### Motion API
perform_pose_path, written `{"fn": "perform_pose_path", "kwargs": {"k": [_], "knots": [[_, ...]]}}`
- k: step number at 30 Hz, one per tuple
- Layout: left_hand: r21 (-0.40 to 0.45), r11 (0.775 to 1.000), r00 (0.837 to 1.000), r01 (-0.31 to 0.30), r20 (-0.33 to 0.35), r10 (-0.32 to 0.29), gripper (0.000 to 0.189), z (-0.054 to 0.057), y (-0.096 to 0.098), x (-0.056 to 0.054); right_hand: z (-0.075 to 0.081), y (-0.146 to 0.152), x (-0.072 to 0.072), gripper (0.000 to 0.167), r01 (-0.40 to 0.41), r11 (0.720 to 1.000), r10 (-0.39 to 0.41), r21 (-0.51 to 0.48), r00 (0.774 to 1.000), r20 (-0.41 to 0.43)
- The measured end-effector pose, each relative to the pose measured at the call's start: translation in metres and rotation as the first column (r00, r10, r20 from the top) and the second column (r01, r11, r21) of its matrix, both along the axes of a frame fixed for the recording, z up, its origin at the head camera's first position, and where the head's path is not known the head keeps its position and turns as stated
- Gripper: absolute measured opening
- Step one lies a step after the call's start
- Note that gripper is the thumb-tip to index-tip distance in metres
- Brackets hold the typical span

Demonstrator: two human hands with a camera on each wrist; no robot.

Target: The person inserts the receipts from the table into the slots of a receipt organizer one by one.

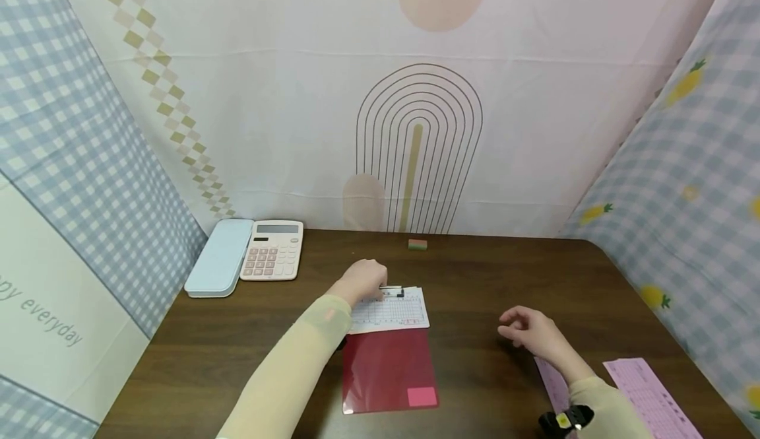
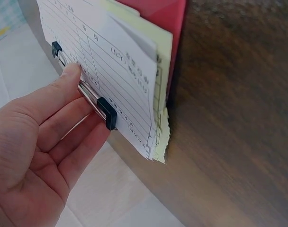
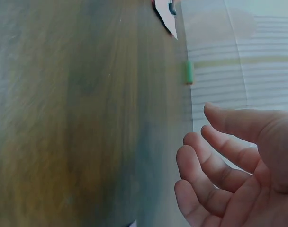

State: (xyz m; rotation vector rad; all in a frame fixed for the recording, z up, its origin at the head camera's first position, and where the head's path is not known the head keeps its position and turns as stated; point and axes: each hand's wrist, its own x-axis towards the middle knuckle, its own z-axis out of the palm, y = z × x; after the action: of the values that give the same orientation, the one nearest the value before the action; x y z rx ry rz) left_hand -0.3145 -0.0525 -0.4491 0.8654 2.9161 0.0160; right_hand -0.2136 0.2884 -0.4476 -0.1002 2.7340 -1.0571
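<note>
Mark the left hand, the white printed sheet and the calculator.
Left hand (image 1: 360,281), head view: back of the hand.
White printed sheet (image 1: 394,311), head view: its gridded middle.
Calculator (image 1: 271,260), head view: its keypad.

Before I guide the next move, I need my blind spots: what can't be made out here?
Head: the left hand covers the left end of the clip.
Head: the far edge of the red folder is hidden by the white papers, whose print is too small to read.
Head: pink sheets run off the bottom edge, partly behind the right sleeve.
Right wrist: the white papers are cut off by the top edge.
</note>
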Motion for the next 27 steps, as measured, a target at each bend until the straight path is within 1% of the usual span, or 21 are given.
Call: {"fn": "perform_pose_path", "kwargs": {"k": [3,6,9,11,15,19,21,27], "knots": [[0.003,1.0,1.0,-0.003,0.002,0.003,0.01,0.0,0.0,0.0,-0.001,0.01,0.005,0.03,0.014,1.0,-0.014,-0.01,1.0,0.019],[0.0,1.0,1.0,-0.008,0.0,0.008,0.009,0.0,0.0,-0.001,0.0,0.017,0.007,0.032,0.022,1.0,-0.022,-0.011,1.0,0.02],[0.001,1.0,1.0,-0.009,0.007,0.009,0.009,-0.001,0.001,-0.001,-0.001,0.024,0.009,0.034,0.017,1.0,-0.017,-0.014,1.0,0.026],[0.003,1.0,1.0,-0.006,0.01,0.006,0.01,0.0,0.001,0.0,-0.002,0.029,0.011,0.035,0.028,1.0,-0.027,-0.014,0.999,0.044],[0.004,1.0,1.0,0.004,0.004,-0.004,0.01,-0.001,0.002,0.0,-0.003,0.042,0.019,0.039,0.039,0.999,-0.04,0.028,0.998,0.056],[0.007,1.0,1.0,0.001,-0.004,-0.001,0.01,-0.002,0.001,0.0,-0.003,0.057,0.026,0.04,0.063,0.994,-0.066,0.094,0.998,0.024],[0.01,1.0,1.0,0.0,-0.005,0.0,0.011,-0.003,0.001,0.0,-0.003,0.063,0.029,0.04,0.072,0.992,-0.074,0.107,0.997,0.012],[0.012,1.0,1.0,0.014,-0.014,-0.014,0.014,-0.003,0.002,-0.002,-0.01,0.081,0.041,0.04,0.081,0.994,-0.081,0.078,0.997,0.008]]}}
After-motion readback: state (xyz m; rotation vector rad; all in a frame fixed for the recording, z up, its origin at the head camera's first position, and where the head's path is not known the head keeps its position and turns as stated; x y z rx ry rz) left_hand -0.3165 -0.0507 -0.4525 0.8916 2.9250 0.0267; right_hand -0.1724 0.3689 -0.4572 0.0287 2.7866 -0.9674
